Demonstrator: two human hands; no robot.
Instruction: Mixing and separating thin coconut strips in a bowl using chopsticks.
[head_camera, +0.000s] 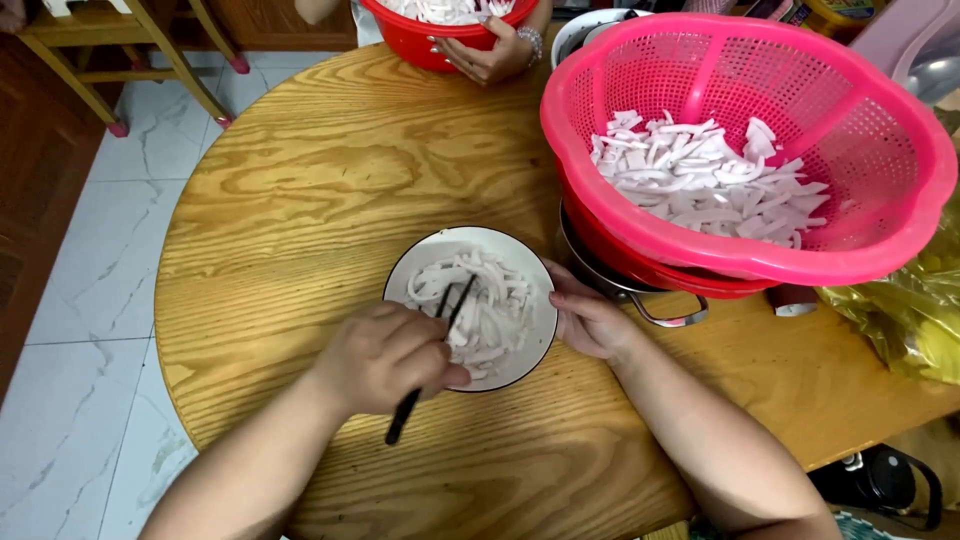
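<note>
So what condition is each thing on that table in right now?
White bowl: upright, filled with pale strips.
Black chopsticks: tips down in the strips.
Left hand: closed around the chopsticks.
Right hand: resting against the bowl's rim, holding nothing.
Pink colander: upright, partly full of white pieces, stacked on a red basin.
Another person's hand: gripping a red bowl.

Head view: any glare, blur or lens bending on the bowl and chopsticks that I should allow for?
Head view: light is soft and even, with faint shadows under the left hand; the bowl and chopsticks are fairly sharp, no strong glare; the white strips look slightly washed out; wide-angle bending curves the table edge.
</note>
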